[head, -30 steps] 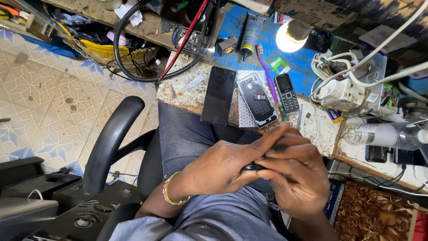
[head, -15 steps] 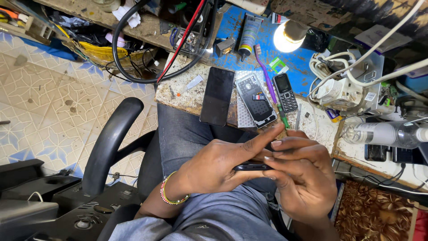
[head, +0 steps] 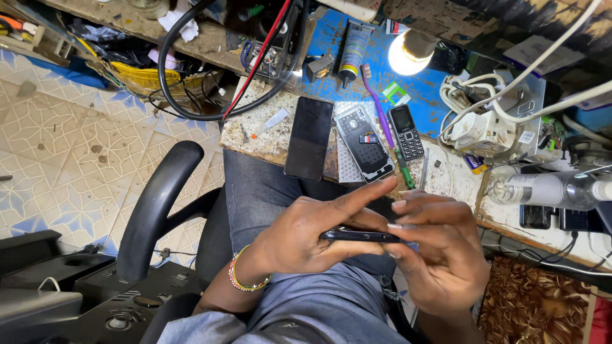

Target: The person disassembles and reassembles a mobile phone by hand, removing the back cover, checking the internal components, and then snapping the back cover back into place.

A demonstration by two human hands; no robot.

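Both my hands hold a thin black phone (head: 362, 236) edge-on above my lap. My left hand (head: 306, 232) grips it from the left, index finger stretched out over the top. My right hand (head: 440, 251) closes on its right end with fingertips along the upper edge. A beaded bracelet (head: 245, 280) circles my left wrist. On the worn bench (head: 255, 130) just beyond my hands lie a black screen panel (head: 309, 137), an opened phone body (head: 364, 143) on a perforated pad, and a small keypad phone (head: 406, 132).
A purple toothbrush (head: 377, 105), a glue tube (head: 352, 51) and a lit bulb (head: 408, 54) sit on the blue bench area. Black and red cables (head: 191, 105) loop at the left; a white power strip (head: 478, 127) and clear bottle (head: 542, 189) lie right. A chair armrest (head: 156, 204) stands left.
My hands have shifted slightly lower over my lap, and the phone has turned edge-on, its thin side now showing between my fingers. The bench items have not moved.
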